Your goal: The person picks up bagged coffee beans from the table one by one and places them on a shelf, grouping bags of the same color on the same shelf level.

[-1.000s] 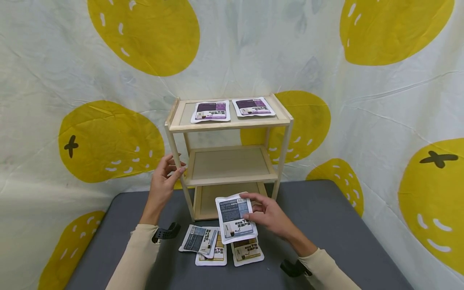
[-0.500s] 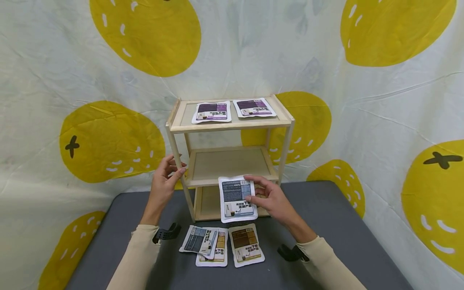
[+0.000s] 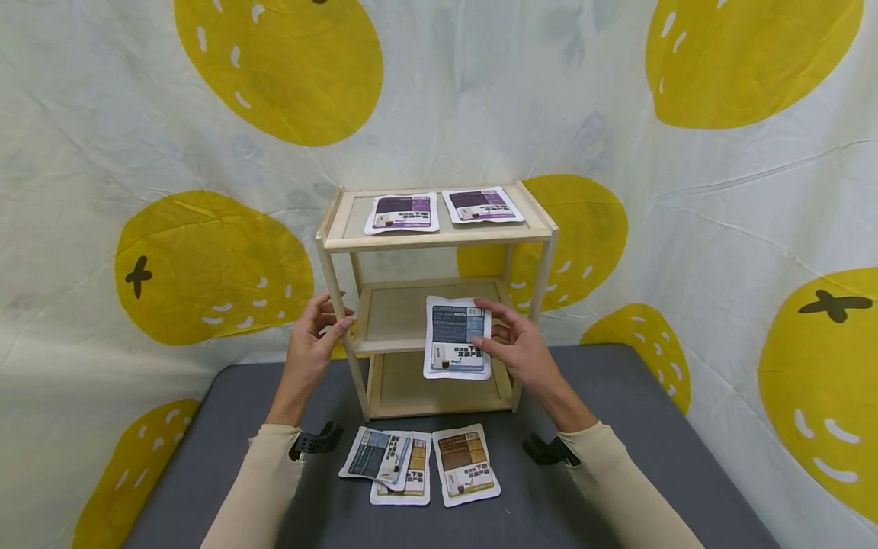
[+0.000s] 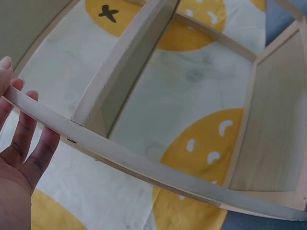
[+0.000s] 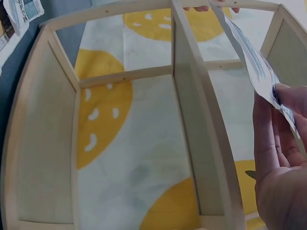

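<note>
Right hand (image 3: 524, 351) pinches a blue-grey packet (image 3: 456, 337) by its right edge, thumb on the printed face, fingers behind; packet held upright in the air, just in front of the middle shelf (image 3: 405, 314) of a small three-tier wooden rack (image 3: 542, 252), its lower edge hanging over the front rail of that shelf; in the right wrist view the packet (image 5: 254, 62) shows edge-on, thin and slightly bowed, fingers (image 5: 268, 139) curled along it; left hand (image 3: 312, 343) grips the rack's near left upright post (image 3: 334, 293), fingers (image 4: 24, 139) lying fairly straight along the far side of the post, thumb toward the near side; top shelf carries two purple packets (image 3: 403, 212) lying flat side by side, left one and right one (image 3: 482, 204) close but apart; bottom shelf (image 3: 439, 385) sits on a grey table (image 3: 617, 412); near the rack on the table, three packets: a second blue-grey packet (image 3: 376, 456) at left overlapping a brown one (image 3: 414, 480), and another brown packet (image 3: 466, 463) just beside them to the right; backdrop is pale cloth with large yellow fruit shapes (image 3: 206, 267).
</note>
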{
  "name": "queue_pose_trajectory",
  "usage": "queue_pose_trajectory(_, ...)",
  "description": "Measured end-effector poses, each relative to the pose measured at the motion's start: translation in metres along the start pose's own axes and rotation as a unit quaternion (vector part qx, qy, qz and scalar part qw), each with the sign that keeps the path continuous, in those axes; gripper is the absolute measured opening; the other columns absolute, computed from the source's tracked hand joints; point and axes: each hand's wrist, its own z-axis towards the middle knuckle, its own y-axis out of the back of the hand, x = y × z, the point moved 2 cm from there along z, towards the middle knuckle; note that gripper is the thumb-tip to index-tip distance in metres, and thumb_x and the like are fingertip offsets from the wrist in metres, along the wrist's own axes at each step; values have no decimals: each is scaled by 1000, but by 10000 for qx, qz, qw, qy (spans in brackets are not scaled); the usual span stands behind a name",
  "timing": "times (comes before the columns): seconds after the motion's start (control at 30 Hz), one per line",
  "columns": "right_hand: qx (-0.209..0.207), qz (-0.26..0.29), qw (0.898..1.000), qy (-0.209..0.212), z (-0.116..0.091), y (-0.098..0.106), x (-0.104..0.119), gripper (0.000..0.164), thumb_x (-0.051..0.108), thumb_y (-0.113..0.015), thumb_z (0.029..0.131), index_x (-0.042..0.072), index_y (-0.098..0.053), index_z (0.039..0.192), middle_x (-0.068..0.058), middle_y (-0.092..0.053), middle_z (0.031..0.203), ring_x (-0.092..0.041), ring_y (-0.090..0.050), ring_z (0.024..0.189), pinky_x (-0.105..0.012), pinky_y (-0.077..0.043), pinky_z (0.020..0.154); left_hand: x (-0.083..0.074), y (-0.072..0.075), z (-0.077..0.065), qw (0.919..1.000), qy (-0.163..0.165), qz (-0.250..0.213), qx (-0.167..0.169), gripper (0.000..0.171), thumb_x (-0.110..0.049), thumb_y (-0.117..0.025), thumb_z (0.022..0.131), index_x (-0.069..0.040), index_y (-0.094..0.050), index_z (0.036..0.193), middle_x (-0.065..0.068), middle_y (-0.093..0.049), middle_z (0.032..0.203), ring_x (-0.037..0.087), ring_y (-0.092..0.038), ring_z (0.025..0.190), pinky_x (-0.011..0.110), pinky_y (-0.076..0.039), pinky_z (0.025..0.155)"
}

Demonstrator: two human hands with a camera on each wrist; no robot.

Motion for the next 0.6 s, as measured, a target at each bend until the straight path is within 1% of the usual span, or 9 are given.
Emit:
queue_pose_trajectory(0.07, -108, -68, 9999, 21, 5, 1, 2, 60, 0, -72, 92, 9, -51, 147, -21, -60, 129, -20, -68, 96, -27, -59, 74, 0, 0, 0, 10000, 14, 6, -2, 45, 2, -64, 97, -2, -53, 140, 23, -63, 110, 22, -64, 92, 26, -58, 79)
queue_pose_trajectory(0.17, -250, -343, 9991, 49, 12, 1, 5, 57, 4, -72, 93, 11, -52, 147, -19, -60, 129, -21, -65, 98, -25, -58, 74, -1, 1, -1, 10000, 29, 57, -14, 45, 1, -64, 97, 0, -53, 140, 23, -63, 110, 26, -63, 93, 26, -58, 79)
queue_pose_trajectory(0.27, -312, -604, 9976, 95, 21, 1, 6, 56, 4, -71, 94, 10, -52, 147, -19, -60, 130, -23, -63, 101, -23, -56, 74, -2, 1, -1, 10000, 12, 87, -31, 45, 2, -64, 97, 2, -52, 140, 24, -63, 110, 36, -62, 94, 26, -58, 79)
queue_pose_trajectory(0.4, -371, -745, 9965, 126, 31, 0, 5, 57, -2, -69, 94, 6, -50, 148, -22, -59, 132, -30, -62, 104, -24, -55, 74, -2, 0, -1, 10000, -2, 66, -16, 44, 3, -64, 97, 1, -53, 140, 25, -63, 110, 48, -59, 95, 28, -58, 78)
queue_pose_trajectory(0.47, -440, -810, 9957, 129, 36, 1, 4, 58, -3, -68, 94, 4, -49, 148, -23, -58, 132, -33, -60, 105, -24, -55, 74, -2, 0, -1, 10000, 16, 84, -7, 44, 3, -64, 97, -1, -53, 140, 25, -63, 110, 48, -59, 95, 29, -58, 78)
queue_pose_trajectory(0.53, -530, -927, 9942, 125, 40, 3, 3, 58, -2, -68, 94, 5, -49, 149, -23, -58, 134, -35, -59, 107, -23, -54, 75, -2, -1, -2, 9999, 32, 105, -4, 44, 3, -64, 97, -2, -54, 140, 24, -63, 110, 47, -59, 95, 29, -58, 79)
queue_pose_trajectory(0.6, -641, -995, 9929, 121, 44, 3, 4, 58, 1, -69, 95, 9, -50, 149, -20, -58, 134, -35, -60, 109, -23, -53, 76, -2, -1, -2, 9999, 41, 115, -14, 44, 3, -64, 97, -2, -53, 140, 24, -63, 110, 43, -61, 94, 29, -58, 79)
